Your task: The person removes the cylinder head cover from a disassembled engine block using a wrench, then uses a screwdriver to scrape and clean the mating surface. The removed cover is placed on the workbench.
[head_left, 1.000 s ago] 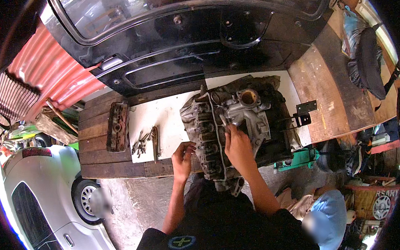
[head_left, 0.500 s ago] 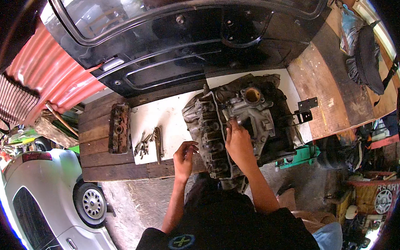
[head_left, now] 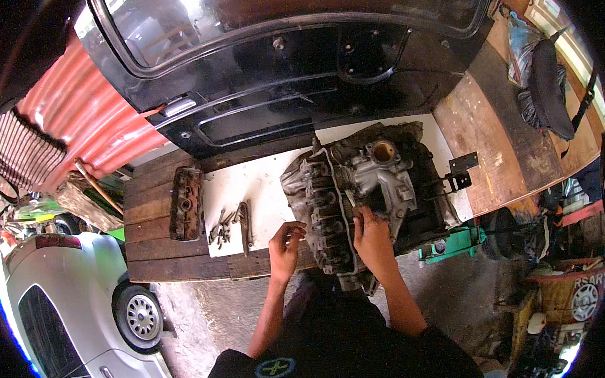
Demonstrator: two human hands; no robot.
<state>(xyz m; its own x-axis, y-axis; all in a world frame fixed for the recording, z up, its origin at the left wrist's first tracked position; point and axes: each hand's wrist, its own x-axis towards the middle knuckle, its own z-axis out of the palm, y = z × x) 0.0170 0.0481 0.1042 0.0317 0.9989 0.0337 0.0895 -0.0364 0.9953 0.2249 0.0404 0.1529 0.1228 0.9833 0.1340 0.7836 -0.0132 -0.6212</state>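
A greasy engine (head_left: pixel 376 175) lies on a white board on the bench in front of me, with a row of rocker gear (head_left: pixel 324 212) exposed along its left side. My right hand (head_left: pixel 372 236) is over the middle of the engine, between the rocker gear and the cast metal intake manifold (head_left: pixel 398 185). Its fingers pinch a slim metal tool (head_left: pixel 349 199) whose exact kind I cannot make out. Beside the engine's left edge is my left hand (head_left: pixel 285 246), fingers loosely curved and apart from the thumb, with nothing visible in it.
Several bolts and tools (head_left: pixel 230 229) lie on the white board (head_left: pixel 265 184) at left. Farther left, a rusty valve cover (head_left: pixel 186 203) rests on the planks. A black vehicle door panel (head_left: pixel 258 106) stands behind the bench. A metal bracket (head_left: pixel 460 172) sits right of the engine.
My right hand has drawn slightly toward me with the slim tool. The left hand stays beside the engine, and the whole view has shifted a little.
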